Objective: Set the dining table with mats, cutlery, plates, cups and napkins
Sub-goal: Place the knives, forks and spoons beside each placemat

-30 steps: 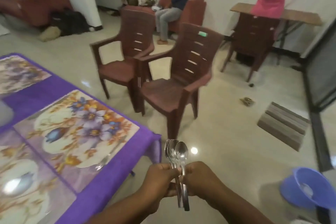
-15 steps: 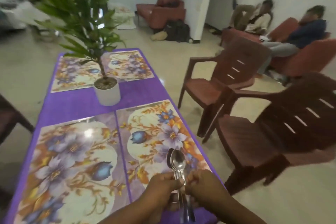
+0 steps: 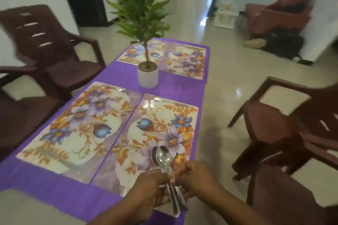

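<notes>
Potted plant point(image 3: 147, 71) mid-table (white pot) — brown chairs point(image 3: 45, 45) alongside.

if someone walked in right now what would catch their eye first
Probably the bundle of spoons held upright in both hands, left hand and right hand, over the near right floral mat. Next, the tall potted plant standing mid-table on the purple tablecloth, between the near and far mats.

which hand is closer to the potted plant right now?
Left, narrowly. The left hand grips the spoons directly below the potted plant, at the table's near edge. The right hand grips them too, offset farther toward the right chair.
</notes>
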